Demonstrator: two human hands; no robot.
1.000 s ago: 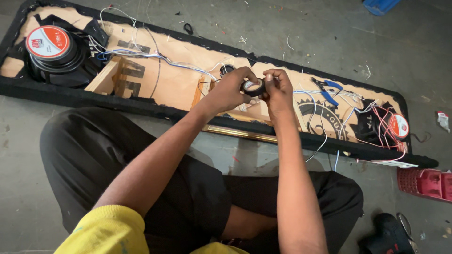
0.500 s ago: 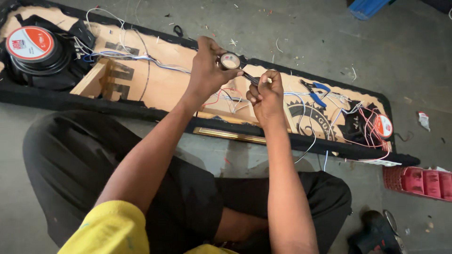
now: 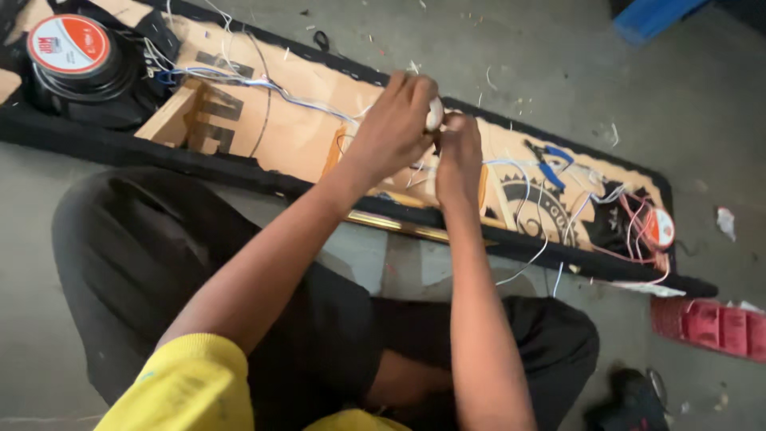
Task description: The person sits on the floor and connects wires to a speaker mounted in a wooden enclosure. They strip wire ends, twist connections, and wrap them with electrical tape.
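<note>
left hand point(image 3: 395, 128) clenched, right hand point(image 3: 457, 156) pinching

I count two round speakers set in one long black-edged fibreboard panel point(image 3: 263, 128): one large black speaker with an orange-and-white cap point(image 3: 70, 48), one small speaker with an orange cap point(image 3: 659, 227); one pair of blue-handled pliers point(image 3: 549, 160); one red plastic crate point(image 3: 708, 326); two hands, left point(image 3: 392, 128) and right point(image 3: 457, 156).
</note>
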